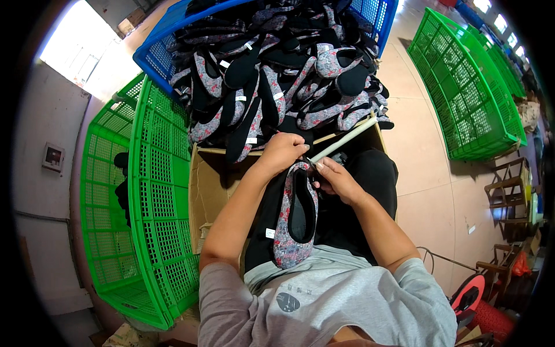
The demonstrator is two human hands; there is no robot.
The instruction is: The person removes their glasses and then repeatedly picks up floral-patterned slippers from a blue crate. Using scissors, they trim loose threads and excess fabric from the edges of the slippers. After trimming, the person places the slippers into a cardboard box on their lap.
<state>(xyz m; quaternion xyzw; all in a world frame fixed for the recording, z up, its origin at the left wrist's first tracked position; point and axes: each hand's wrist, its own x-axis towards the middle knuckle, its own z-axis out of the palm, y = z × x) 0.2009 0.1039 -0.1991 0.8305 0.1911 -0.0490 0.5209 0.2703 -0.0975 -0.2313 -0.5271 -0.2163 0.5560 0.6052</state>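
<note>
Shirt: a grey shirt (324, 301) with a small dark print was seen closest to the camera, at the lower edge.
Shoe: a slip-on cloth shoe (295, 217), grey with red flowers and a black lining, was laid along the person's lap, its heel toward the body and its toe pointed away.
Left hand: the left hand (282, 151) was closed over the toe end of the shoe, and the toe was gripped by its fingers.
Right hand: the right hand (337, 179) was placed just beside the toe, on its right side; its fingers were clenched around the near end of a long pale stick (344, 141).
Stick: it was tilted up and away to the right, and its near tip was met by both hands at the shoe's toe.
Trousers: black trousers (370, 185) were seen under the shoe.
Box: an open cardboard box (208, 185) was placed in front of the knees.
Pile: many shoes of the same kind (277, 75) were heaped in a blue plastic crate (153, 55) beyond the box.
Left side: an empty-looking green crate (144, 220) was stood on its edge, touching the box.
Right side: more green crates (462, 87) were placed on the floor, well apart from the hands.
</note>
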